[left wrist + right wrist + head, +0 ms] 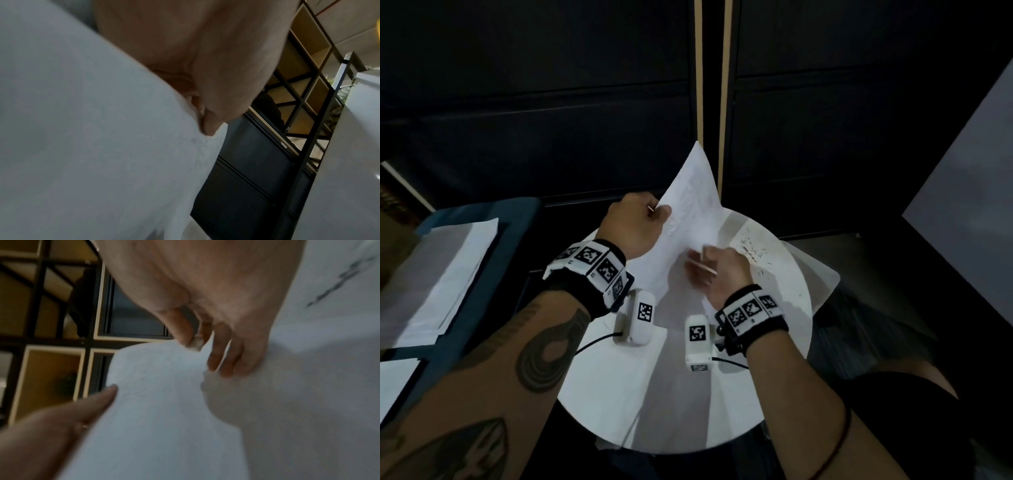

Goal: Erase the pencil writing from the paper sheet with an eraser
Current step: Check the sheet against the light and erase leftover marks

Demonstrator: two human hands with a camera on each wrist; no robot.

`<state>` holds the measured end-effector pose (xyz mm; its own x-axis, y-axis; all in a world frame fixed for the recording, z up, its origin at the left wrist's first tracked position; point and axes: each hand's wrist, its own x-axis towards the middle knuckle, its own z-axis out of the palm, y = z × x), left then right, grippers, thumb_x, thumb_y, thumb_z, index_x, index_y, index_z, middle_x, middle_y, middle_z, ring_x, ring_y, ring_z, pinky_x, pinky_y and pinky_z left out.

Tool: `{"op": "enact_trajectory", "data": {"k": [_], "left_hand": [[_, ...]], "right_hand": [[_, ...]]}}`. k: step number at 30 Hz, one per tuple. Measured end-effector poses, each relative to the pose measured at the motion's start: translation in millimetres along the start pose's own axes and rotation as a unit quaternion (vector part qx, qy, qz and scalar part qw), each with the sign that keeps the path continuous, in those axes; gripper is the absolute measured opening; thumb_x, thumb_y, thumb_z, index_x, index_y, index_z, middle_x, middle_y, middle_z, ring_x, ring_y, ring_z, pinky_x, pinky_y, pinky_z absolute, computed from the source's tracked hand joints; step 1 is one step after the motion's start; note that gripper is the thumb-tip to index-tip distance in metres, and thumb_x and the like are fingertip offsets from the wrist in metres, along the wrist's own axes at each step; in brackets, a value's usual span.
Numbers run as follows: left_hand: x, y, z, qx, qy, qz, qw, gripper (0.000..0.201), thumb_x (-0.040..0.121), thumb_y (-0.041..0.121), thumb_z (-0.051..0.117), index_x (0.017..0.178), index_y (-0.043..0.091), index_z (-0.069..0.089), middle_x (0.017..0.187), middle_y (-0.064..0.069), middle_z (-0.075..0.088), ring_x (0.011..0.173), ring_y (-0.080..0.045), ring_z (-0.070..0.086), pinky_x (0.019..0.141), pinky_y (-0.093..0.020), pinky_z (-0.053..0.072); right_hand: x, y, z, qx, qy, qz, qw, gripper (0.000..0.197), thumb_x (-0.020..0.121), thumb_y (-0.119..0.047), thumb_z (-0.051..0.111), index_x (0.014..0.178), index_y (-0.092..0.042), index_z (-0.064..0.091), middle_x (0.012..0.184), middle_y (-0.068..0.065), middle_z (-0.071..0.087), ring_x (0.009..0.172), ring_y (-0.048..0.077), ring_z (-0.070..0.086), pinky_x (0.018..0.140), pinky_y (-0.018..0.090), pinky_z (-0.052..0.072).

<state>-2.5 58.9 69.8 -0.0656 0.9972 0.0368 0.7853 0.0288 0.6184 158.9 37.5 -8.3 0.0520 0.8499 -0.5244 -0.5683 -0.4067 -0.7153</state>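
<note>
1. Your left hand (635, 224) pinches the far left edge of the paper sheet (690, 205) between thumb and fingers. It tips the sheet up off the round white table (619, 394), so that one corner points away from you.
2. That tilt looks meant to shed rubbings. Dark eraser crumbs (751, 248) lie scattered on the tabletop just to the right of the sheet.
3. Your right hand (717, 272) sits at the sheet's near right edge. In the right wrist view its thumb and forefinger pinch a small white eraser (195, 342), while the other fingers (222, 353) hang down to touch the paper. You probably keep the eraser in hand so that rubbing can resume at once.
4. The sheet itself looks nearly blank. Only faint marks show, too pale to read, so the erasing seems largely done.
5. The table is glossy and cast with arm shadows. To your left, a stack of papers (441, 274) rests on a blue surface.
6. Dark cabinet panels (551, 102) stand beyond the table, and the wrist views show a black-framed shelf unit (304, 68) with wooden backs. The room is dim.
</note>
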Motion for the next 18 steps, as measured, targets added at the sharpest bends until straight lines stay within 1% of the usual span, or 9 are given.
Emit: {"op": "enact_trajectory", "data": {"k": [2, 3, 6, 9, 11, 12, 15, 16, 18], "left_hand": [[-0.1, -3.4, -2.6, 0.034, 0.013, -0.005, 0.999, 0.037, 0.105, 0.043, 0.054, 0.076, 0.022, 0.048, 0.076, -0.006, 0.061, 0.092, -0.034, 0.06, 0.08, -0.043, 0.052], [-0.8, -5.7, -4.0, 0.055, 0.019, -0.007, 0.998, 0.036, 0.106, 0.045, 0.051, 0.078, 0.023, 0.045, 0.081, -0.008, 0.062, 0.098, -0.036, 0.059, 0.085, -0.047, 0.053], [-3.6, -12.6, -4.6, 0.089, 0.018, -0.003, 0.996, 0.031, 0.105, 0.052, 0.052, 0.093, 0.024, 0.047, 0.097, -0.012, 0.066, 0.107, -0.037, 0.057, 0.089, -0.049, 0.051], [-6.3, -15.0, -5.2, 0.061, 0.023, -0.005, 0.998, 0.029, 0.1, 0.048, 0.064, 0.114, 0.024, 0.059, 0.105, -0.008, 0.07, 0.109, -0.034, 0.061, 0.093, -0.051, 0.053], [-7.2, -15.9, -9.3, 0.041, 0.038, -0.006, 0.998, 0.027, 0.098, 0.042, 0.069, 0.118, 0.025, 0.061, 0.107, -0.004, 0.071, 0.11, -0.033, 0.062, 0.094, -0.052, 0.054], [-6.8, -17.4, -11.2, 0.034, 0.046, -0.007, 0.998, 0.026, 0.098, 0.04, 0.07, 0.118, 0.026, 0.061, 0.107, -0.003, 0.07, 0.109, -0.031, 0.06, 0.094, -0.051, 0.054], [-7.1, -19.9, -17.0, 0.03, 0.058, -0.011, 0.998, 0.024, 0.1, 0.034, 0.07, 0.12, 0.022, 0.062, 0.106, -0.002, 0.069, 0.103, -0.027, 0.054, 0.092, -0.046, 0.052], [-6.6, -21.7, -18.1, 0.032, 0.058, -0.01, 0.998, 0.024, 0.1, 0.034, 0.069, 0.12, 0.021, 0.062, 0.107, -0.004, 0.07, 0.106, -0.03, 0.055, 0.092, -0.047, 0.052], [-6.6, -27.0, -20.7, 0.042, 0.057, -0.011, 0.997, 0.028, 0.101, 0.035, 0.068, 0.122, 0.019, 0.06, 0.114, -0.008, 0.07, 0.115, -0.037, 0.056, 0.096, -0.052, 0.052]], "right_hand": [[8.4, 3.0, -9.1, -0.02, 0.066, -0.027, 0.997, 0.02, 0.093, 0.009, 0.049, 0.08, 0.001, 0.062, 0.09, 0.019, 0.068, 0.082, 0.029, 0.063, 0.078, 0.041, 0.049], [11.4, 2.6, -14.6, -0.003, 0.075, -0.04, 0.996, 0.019, 0.095, 0.008, 0.047, 0.084, 0.001, 0.062, 0.091, 0.018, 0.068, 0.082, 0.028, 0.064, 0.08, 0.04, 0.05], [2.7, -2.1, -26.5, 0.037, 0.024, -0.065, 0.997, 0.014, 0.097, 0.006, 0.049, 0.093, -0.005, 0.059, 0.101, 0.018, 0.073, 0.088, 0.031, 0.07, 0.087, 0.041, 0.057], [-23.4, 1.0, -31.8, -0.019, -0.045, -0.044, 0.998, 0.016, 0.097, 0.006, 0.05, 0.092, -0.007, 0.055, 0.112, 0.022, 0.075, 0.092, 0.034, 0.072, 0.086, 0.045, 0.06], [-37.6, 13.3, -31.9, -0.076, -0.075, -0.013, 0.994, 0.017, 0.097, 0.007, 0.046, 0.093, -0.007, 0.055, 0.111, 0.025, 0.075, 0.089, 0.036, 0.071, 0.088, 0.052, 0.058], [-42.4, 21.5, -30.4, -0.101, -0.085, 0.008, 0.991, 0.016, 0.098, 0.006, 0.047, 0.095, -0.006, 0.056, 0.108, 0.025, 0.075, 0.086, 0.036, 0.07, 0.085, 0.052, 0.057], [-34.3, 35.5, -26.1, -0.153, -0.07, 0.032, 0.985, 0.011, 0.098, 0.003, 0.052, 0.097, -0.002, 0.061, 0.096, 0.023, 0.073, 0.073, 0.029, 0.065, 0.064, 0.037, 0.052], [-24.7, 35.0, -26.5, -0.153, -0.048, 0.02, 0.987, 0.013, 0.098, 0.005, 0.051, 0.094, -0.002, 0.062, 0.096, 0.023, 0.071, 0.072, 0.028, 0.066, 0.061, 0.035, 0.053], [-2.5, 24.9, -28.0, -0.151, 0.006, -0.026, 0.988, 0.014, 0.097, 0.008, 0.05, 0.095, -0.002, 0.06, 0.1, 0.022, 0.068, 0.077, 0.026, 0.067, 0.064, 0.034, 0.059]]}}
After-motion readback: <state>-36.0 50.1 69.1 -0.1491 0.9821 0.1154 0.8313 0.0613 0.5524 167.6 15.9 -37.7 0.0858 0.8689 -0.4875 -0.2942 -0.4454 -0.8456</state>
